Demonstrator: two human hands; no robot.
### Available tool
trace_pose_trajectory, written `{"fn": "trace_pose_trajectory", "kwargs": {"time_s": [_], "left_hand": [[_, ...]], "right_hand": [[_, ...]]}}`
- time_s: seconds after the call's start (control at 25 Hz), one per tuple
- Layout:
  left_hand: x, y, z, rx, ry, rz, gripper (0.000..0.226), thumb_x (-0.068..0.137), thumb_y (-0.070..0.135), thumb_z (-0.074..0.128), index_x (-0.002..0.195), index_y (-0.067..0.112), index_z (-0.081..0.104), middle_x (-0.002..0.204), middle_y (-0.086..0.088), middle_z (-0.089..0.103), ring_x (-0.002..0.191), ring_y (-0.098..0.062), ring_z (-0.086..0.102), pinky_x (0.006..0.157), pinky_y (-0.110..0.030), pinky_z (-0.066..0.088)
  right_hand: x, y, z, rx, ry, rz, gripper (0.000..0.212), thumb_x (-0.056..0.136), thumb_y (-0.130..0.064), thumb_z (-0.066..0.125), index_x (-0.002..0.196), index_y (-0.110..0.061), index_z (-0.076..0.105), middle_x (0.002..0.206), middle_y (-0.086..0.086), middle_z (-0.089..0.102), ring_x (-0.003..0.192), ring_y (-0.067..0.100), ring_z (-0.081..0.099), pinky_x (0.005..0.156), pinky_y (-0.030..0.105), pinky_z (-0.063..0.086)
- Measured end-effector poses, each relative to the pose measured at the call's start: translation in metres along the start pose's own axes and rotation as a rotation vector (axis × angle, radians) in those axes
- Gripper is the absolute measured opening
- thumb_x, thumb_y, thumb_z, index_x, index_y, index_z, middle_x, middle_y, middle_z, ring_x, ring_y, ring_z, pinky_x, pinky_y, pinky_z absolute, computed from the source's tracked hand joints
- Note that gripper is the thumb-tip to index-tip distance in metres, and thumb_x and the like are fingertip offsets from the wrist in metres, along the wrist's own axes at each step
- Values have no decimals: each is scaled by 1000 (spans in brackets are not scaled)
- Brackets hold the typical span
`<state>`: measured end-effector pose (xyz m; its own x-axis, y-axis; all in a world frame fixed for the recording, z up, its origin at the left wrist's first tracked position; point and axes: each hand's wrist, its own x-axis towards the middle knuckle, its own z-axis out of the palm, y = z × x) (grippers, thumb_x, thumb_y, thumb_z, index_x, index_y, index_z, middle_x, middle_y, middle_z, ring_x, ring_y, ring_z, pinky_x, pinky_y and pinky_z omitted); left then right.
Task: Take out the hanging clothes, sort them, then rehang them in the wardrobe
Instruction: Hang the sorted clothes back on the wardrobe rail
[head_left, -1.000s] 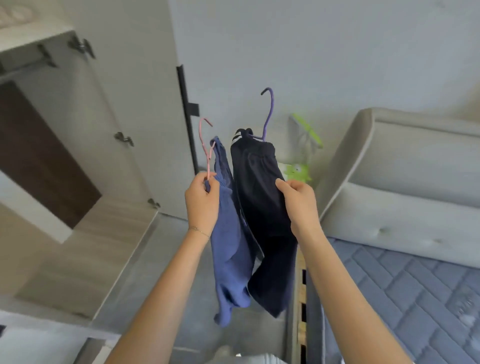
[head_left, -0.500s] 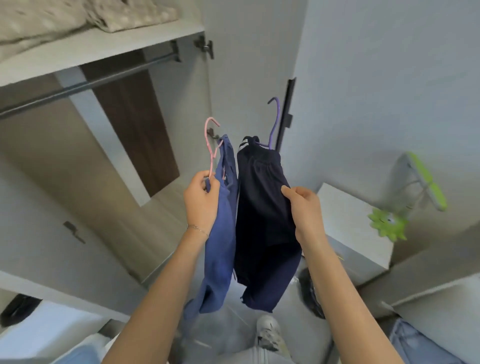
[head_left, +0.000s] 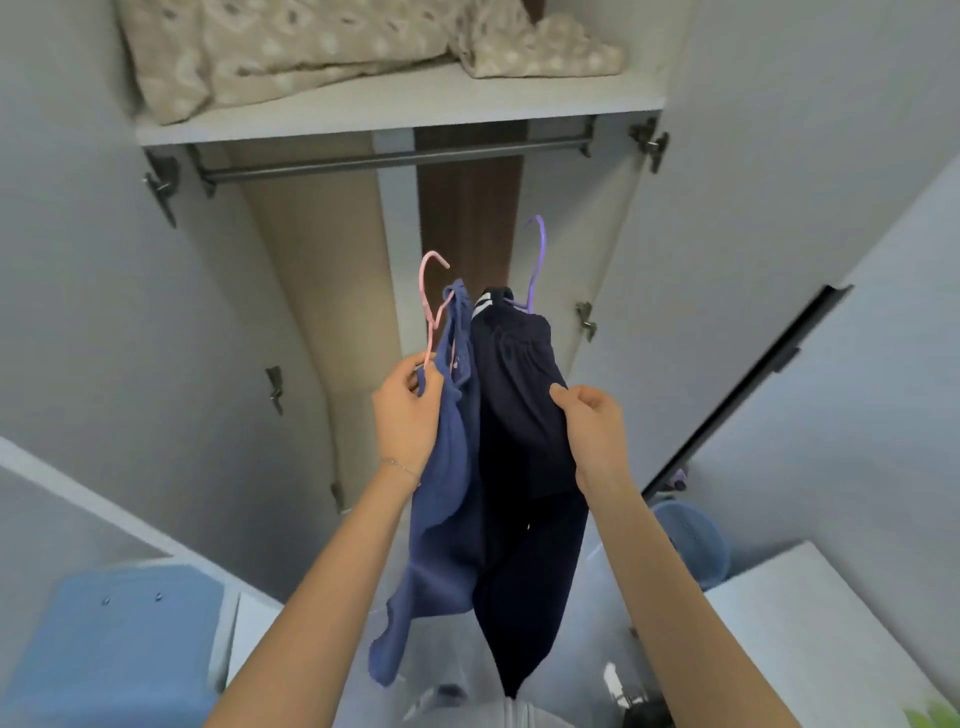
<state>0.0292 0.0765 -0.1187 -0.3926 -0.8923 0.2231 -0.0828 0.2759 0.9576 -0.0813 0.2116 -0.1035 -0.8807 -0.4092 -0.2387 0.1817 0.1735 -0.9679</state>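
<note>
Below rail (head_left: 395, 158), left fingers (head_left: 415, 375) pinch pink hanger (head_left: 427, 306) (right fingers (head_left: 565, 396), navy trousers (head_left: 519, 426)).

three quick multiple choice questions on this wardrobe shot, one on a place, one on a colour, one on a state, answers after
1. Where does the patterned bedding lie?
A on the shelf above the rail; B draped over the rail; C on the floor.
2. The dark navy garment hangs from a hanger of which colour?
A pink; B green; C purple.
3. What is the left hand doing?
A hanging open; B gripping the pink hanger; C pressing a door.

Answers:
1 A, it sits on the top shelf.
2 C, the purple hanger rises from its waistband.
3 B, its fingers curl round the hanger's lower wire.
</note>
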Motion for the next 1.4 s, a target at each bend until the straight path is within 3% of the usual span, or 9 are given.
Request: {"fn": "trace_pose_trajectory", "kwargs": {"time_s": [0.08,0.24,0.36,0.56,0.64,0.92,1.04,1.24,1.4], "left_hand": [[18,-7,-5,5,43,-22,20,97,8,51,80,12,62,56,10,41,51,-4,33,51,-13,29],[66,-31,-16,55,133,-44,22,95,13,51,78,0,59,66,-23,46,60,-9,33,55,-23,30],[103,-52,-29,91,179,-42,25,95,15,52,76,0,58,65,-23,44,61,-12,32,55,-24,29],[162,-80,-40,103,231,-81,27,95,11,51,75,-6,58,58,-7,33,53,-7,24,49,-19,22],[186,-87,-40,101,232,-81,24,95,9,49,73,4,58,58,-6,32,52,-8,23,50,-20,22],[256,-119,-43,137,300,-97,28,98,12,45,82,-8,56,61,-3,34,54,-8,25,50,-20,26],[293,-137,-49,158,355,-117,29,96,11,45,73,-5,49,62,-5,34,59,-14,27,55,-28,27],[358,-150,-62,259,449,-141,26,95,11,40,84,-5,57,75,-11,53,68,-20,44,64,-34,39],[394,-147,-74,283,535,-107,25,96,12,40,91,-1,60,79,-12,56,71,-20,49,63,-30,39]], "right_hand": [[19,-4,17,-20,-52,-11,42,89,-21,61,60,-19,31,62,4,30,63,19,32,62,32,31],[59,-8,55,-95,-124,-27,36,88,-23,63,61,-15,40,61,5,36,63,19,36,63,32,34],[89,-13,88,-121,-154,-35,41,88,-21,65,58,-15,38,49,-6,34,54,15,32,59,29,32],[133,-24,145,-143,-162,-64,27,87,-24,64,69,-13,49,66,8,35,65,20,33,64,32,31],[147,-28,165,-139,-165,-73,34,88,-23,63,65,-12,42,65,9,32,64,21,30,63,33,29],[197,-24,209,-131,-179,-104,39,88,-21,63,60,-13,37,59,4,31,61,19,31,62,33,31],[218,-18,225,-126,-228,-137,43,88,-21,63,58,-16,33,54,-3,27,59,16,27,61,31,29],[253,-10,244,-141,-304,-201,40,88,-21,64,65,1,39,60,8,31,61,20,31,63,32,31],[268,-13,256,-161,-342,-234,39,89,-21,64,60,-10,40,49,-4,30,53,14,29,59,29,30]]}}
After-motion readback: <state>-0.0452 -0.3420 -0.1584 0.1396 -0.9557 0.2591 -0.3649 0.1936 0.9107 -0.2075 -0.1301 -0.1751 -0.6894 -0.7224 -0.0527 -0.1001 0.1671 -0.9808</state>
